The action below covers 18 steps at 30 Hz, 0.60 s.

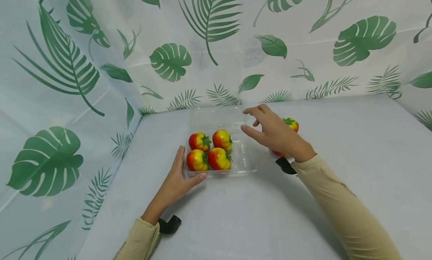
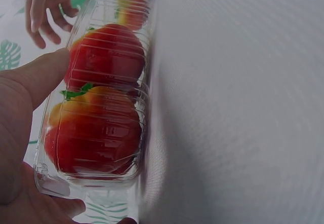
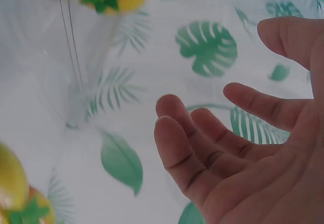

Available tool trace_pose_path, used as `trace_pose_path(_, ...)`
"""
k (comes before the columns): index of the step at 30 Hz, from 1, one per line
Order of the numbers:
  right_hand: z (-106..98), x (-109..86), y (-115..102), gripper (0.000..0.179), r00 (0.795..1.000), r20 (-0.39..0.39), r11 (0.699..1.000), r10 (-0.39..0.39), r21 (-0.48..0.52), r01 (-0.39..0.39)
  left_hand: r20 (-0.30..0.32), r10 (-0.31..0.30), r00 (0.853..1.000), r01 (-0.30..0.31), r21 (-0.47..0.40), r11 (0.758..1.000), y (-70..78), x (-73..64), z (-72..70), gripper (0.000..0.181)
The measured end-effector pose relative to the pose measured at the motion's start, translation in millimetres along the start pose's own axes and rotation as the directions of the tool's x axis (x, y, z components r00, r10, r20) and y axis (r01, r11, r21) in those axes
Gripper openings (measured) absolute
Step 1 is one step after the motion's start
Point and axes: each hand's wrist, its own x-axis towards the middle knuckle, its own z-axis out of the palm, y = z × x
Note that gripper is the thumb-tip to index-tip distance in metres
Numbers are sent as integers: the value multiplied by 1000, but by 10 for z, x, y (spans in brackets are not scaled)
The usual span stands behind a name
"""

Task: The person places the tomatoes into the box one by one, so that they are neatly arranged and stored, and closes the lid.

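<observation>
Head view: the clear box (image 1: 244,155) sits at mid-frame on the pale table (image 1: 219,218), its lid (image 1: 216,117) laid open toward the upper edge. 4 red-and-yellow fruits (image 1: 220,158) occupy the box's left part; ribbed floor shows at its right. The left hand (image 1: 176,183) brackets the near left corner, thumb and fingers spread rather than pinching. The right hand (image 1: 275,128), fingers parted and holding nothing, is near the box's right edge; 2 more fruits (image 1: 292,124) lie partly hidden behind it. I'd let the left hand only steady that corner, since thin plastic would likely buckle if squeezed.

Left wrist view: 2 fruits show large through the front wall, left of centre, with the thumb tip near the rim and fingers around the end at lower left. How hard they press, I cannot tell. A thumb outside the wall should leave the opening free.

Right wrist view: the bare fingers, slightly bent, stand apart at right; fruit shows at the top and lower left. For a clean reach, cupping a fruit's body is probably safer than catching its green stem, with the forearm clear of the lid.
</observation>
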Motion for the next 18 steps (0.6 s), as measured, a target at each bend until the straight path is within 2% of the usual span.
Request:
trace_pose_path(7, -295, -43, 138, 54, 995, -39, 995, 90, 40, -88, 0, -10, 1000, 10, -3, 1000, 23, 2, 6, 122)
trace_pose_path(12, -463, -96, 287, 55, 992, -60, 993, 108, 44, -106, 0, -14, 1000, 14, 0, 1000, 28, -5, 10, 121)
trace_pose_path(18, -575, -122, 536, 60, 990, -11, 990, 137, 33, -137, 2, -14, 1000, 14, -4, 1000, 23, -6, 20, 121)
